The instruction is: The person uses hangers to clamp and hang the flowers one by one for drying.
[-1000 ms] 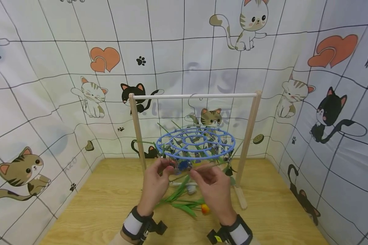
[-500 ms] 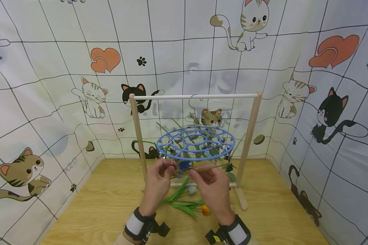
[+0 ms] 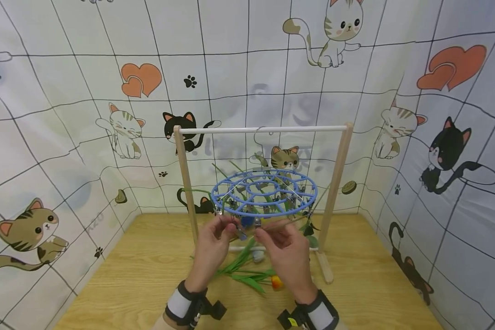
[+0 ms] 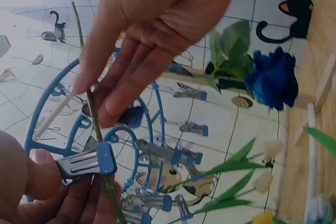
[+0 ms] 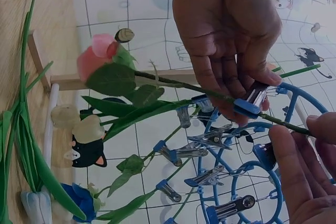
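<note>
Pink rose (image 5: 93,62) hangs below the left hand (image 3: 212,245), whose fingers pinch a clip (image 5: 254,98) at the stem (image 5: 176,83) (perhaps clamped, hard to tell); higher, fingers of the right hand (image 3: 288,252) pinch that stem.

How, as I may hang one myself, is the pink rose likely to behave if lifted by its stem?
The pink rose would probably stay fairly stiff: its stem runs nearly straight out from the clip. It may be top-heavy, since the bulky bloom sits at one end. Its broad leaves could snag, since they stick out from the stem.
</note>
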Demonstrator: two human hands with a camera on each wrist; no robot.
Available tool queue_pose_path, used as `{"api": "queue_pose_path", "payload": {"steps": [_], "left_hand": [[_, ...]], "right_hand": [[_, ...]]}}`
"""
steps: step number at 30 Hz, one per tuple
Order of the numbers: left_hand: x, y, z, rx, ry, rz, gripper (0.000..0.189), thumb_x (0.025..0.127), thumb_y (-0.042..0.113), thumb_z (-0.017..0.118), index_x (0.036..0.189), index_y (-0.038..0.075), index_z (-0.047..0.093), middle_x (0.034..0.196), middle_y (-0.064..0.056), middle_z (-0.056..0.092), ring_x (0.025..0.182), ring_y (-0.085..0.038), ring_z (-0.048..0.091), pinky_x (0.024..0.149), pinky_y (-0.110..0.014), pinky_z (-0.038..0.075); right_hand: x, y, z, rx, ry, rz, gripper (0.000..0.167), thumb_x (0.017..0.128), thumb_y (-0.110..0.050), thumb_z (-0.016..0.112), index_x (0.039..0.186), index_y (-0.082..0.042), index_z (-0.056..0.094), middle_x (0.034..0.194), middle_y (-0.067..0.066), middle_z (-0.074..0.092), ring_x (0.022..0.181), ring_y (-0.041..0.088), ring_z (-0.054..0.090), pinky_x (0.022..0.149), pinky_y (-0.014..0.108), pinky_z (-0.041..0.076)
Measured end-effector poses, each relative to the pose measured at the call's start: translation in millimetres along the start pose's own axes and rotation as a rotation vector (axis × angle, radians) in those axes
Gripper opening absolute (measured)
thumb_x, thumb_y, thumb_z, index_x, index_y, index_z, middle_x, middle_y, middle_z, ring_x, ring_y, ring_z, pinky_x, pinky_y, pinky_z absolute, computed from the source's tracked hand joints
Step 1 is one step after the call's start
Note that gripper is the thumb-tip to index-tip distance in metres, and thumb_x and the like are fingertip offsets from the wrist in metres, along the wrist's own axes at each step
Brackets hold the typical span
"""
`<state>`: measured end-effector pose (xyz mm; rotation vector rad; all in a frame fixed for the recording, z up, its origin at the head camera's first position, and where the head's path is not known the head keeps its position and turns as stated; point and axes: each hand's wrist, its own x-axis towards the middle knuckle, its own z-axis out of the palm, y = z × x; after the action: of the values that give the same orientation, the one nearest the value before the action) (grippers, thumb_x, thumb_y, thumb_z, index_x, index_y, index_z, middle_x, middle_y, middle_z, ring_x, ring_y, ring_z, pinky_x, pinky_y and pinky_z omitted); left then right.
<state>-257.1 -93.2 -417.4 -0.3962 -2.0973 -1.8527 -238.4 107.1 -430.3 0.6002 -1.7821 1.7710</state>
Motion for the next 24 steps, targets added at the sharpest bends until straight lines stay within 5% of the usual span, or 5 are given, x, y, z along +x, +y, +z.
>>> {"api": "queue_pose_path", "payload": {"steps": [6, 12, 24], "left_hand": [[0.2, -8.5, -5.2, -0.001, -0.051, 0.01, 0.02, 0.118, 0.016, 0.069, 0.131, 0.003, 0.078, 0.131, -0.019, 0.083, 0.127, -0.029, 0.081, 0.106, -0.021, 0.065], [0.7, -12.0, -9.1, 0.041, -0.089, 0.016, 0.027, 0.118, 0.022, 0.071, 0.138, 0.004, 0.076, 0.133, -0.011, 0.085, 0.13, -0.033, 0.081, 0.109, -0.024, 0.064], [3.9, -18.3, -20.1, 0.07, -0.063, 0.039, 0.028, 0.114, 0.02, 0.079, 0.138, 0.006, 0.076, 0.137, -0.015, 0.084, 0.128, -0.029, 0.081, 0.106, -0.021, 0.064]], "right_hand": [[-2.6, 0.3, -3.3, -0.071, -0.019, 0.023, 0.02, 0.103, -0.006, 0.09, 0.121, -0.008, 0.081, 0.114, 0.008, 0.089, 0.102, 0.016, 0.089, 0.09, 0.031, 0.073], [-6.9, 1.4, -7.7, -0.163, -0.035, -0.056, 0.024, 0.101, -0.002, 0.091, 0.122, -0.007, 0.081, 0.113, 0.008, 0.09, 0.098, 0.012, 0.087, 0.085, 0.028, 0.073], [-23.5, 13.1, -27.5, -0.262, -0.123, -0.13, 0.02, 0.102, -0.002, 0.089, 0.12, -0.01, 0.084, 0.111, 0.004, 0.089, 0.095, 0.007, 0.085, 0.082, 0.024, 0.071]]}}
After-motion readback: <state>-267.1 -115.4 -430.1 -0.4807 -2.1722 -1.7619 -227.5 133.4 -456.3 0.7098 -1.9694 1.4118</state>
